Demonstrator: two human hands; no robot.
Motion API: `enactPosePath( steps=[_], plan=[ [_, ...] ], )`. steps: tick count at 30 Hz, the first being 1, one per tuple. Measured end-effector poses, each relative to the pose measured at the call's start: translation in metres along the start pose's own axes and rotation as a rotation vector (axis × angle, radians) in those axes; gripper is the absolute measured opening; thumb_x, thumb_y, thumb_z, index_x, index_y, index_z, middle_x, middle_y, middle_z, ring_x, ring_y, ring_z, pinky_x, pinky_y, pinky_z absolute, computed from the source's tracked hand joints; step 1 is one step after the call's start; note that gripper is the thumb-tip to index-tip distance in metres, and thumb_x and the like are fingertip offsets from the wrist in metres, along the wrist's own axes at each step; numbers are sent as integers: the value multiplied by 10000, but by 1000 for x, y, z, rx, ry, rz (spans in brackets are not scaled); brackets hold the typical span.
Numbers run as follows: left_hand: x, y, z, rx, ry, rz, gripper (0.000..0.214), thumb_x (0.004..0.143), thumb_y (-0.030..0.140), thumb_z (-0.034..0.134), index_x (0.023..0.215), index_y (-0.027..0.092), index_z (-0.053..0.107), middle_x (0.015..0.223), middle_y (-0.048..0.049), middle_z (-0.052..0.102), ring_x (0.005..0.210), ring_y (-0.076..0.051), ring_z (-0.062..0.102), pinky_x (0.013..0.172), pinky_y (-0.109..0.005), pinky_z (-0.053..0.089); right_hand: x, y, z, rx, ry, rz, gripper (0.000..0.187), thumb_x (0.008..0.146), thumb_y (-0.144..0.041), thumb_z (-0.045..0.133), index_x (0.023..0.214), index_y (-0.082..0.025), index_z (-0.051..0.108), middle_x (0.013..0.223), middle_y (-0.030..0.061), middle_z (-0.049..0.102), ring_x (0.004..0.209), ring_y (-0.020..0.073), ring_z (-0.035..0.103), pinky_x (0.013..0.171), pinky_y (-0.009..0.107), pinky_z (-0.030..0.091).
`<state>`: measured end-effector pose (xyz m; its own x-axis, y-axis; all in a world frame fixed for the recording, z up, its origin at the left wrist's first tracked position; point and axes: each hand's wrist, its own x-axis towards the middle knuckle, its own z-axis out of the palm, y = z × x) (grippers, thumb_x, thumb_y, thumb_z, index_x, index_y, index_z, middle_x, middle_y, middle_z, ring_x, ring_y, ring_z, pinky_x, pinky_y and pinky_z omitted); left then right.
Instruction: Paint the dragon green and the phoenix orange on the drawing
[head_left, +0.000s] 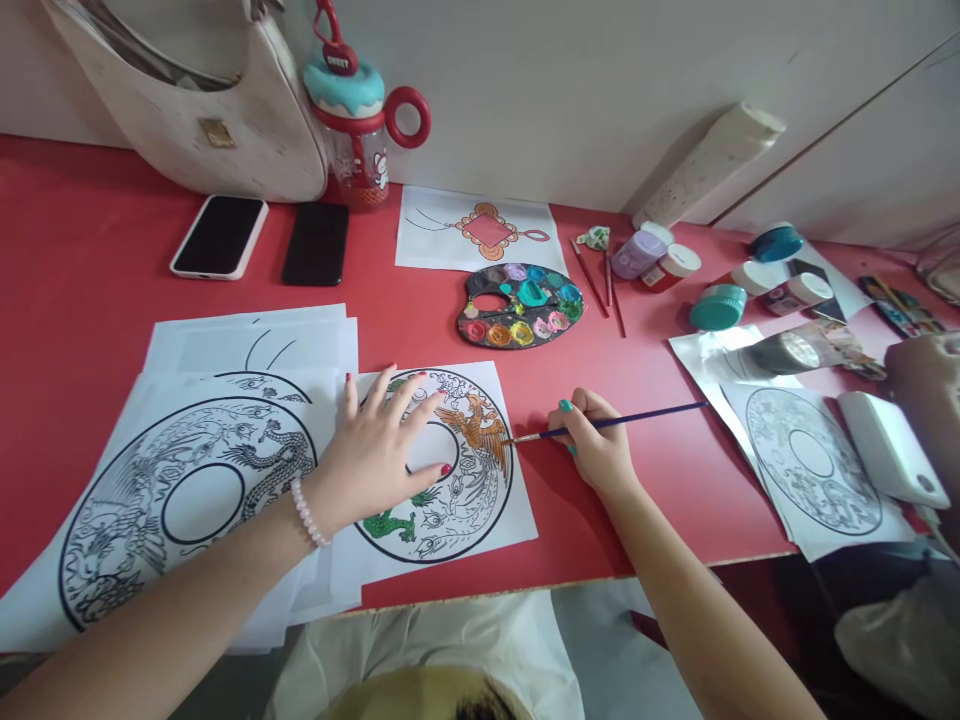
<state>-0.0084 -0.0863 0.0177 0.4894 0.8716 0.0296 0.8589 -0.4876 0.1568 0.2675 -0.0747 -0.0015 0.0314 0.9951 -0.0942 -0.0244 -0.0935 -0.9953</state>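
My left hand (388, 440) lies with fingers spread on a printed sheet (517, 515), which shows a ring with a dragon and a phoenix. Part of the drawing is hidden beneath that hand. The phoenix (474, 425) is coloured orange-brown, and parts of the dragon (390, 525) are green. In my right hand (596, 440) is a thin blue paintbrush (645, 414), pinched between thumb and fingers. Its tip meets the drawing by the phoenix's wing. Beyond the sheet sits a black paint palette (517, 305) with many coloured wells.
Uncoloured sheets (202, 480) are stacked at left. Two phones (221, 237), a white handbag (217, 110) and a drink cup (360, 140) stand along the wall. Paint jars (718, 306), spare brushes (592, 280), another ring drawing (810, 455) and a white box (892, 450) are at right.
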Motion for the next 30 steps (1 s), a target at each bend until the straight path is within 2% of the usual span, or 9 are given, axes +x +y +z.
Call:
enactPosePath(
  steps=[15,30],
  plan=[
    [1,0,-2,5,-11,2,698,820,566,538,1408,244,345,1498,-96,338,1382,-408,219,1062,-725,124,-1,-2,0,-33,30,10,448,813,-450,631,610,-216,308,471,-77,333,444,71,288,461,242,217],
    [1,1,-2,14,-14,0,689,822,567,535,1400,232,365,1502,-99,331,1380,-405,217,1064,-721,126,-1,-3,0,-34,14,1,439,833,-427,616,603,-208,311,462,-74,356,445,68,301,467,240,232]
  ],
)
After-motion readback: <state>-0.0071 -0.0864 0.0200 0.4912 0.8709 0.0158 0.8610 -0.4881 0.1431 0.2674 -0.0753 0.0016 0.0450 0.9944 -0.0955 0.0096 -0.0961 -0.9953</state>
